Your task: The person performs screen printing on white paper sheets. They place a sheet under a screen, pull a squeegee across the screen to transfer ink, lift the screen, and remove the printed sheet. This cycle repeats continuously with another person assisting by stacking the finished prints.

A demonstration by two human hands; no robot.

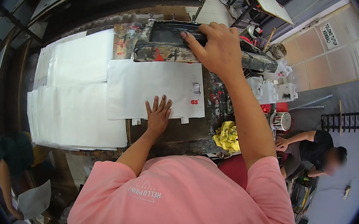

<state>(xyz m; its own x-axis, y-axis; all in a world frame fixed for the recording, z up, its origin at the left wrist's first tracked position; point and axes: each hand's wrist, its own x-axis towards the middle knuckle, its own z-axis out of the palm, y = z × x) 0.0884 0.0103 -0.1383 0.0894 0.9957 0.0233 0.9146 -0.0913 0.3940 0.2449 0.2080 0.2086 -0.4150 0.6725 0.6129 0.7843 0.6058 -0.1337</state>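
A white sheet or flat bag (147, 86) with a small grey and red print at its right end lies on the dark worktable. My left hand (158, 115) rests on its near edge, fingers spread and flat. Just beyond stands a paint-stained wooden printing screen frame (150, 53), its near bar over the sheet's far edge. My right hand (219, 48) grips the frame toward its right side, thumb reaching over the dark inner area. The palm hides part of the frame, and what lies under the fingers is hidden.
Stacks of white sheets (74, 109) cover the table's left. A crumpled yellow cloth (227, 136) lies at the right near edge, with a paint bucket (280, 121) and white containers (273, 92) beyond. One person (315, 148) sits at right; another (4, 159) holds a sheet at lower left.
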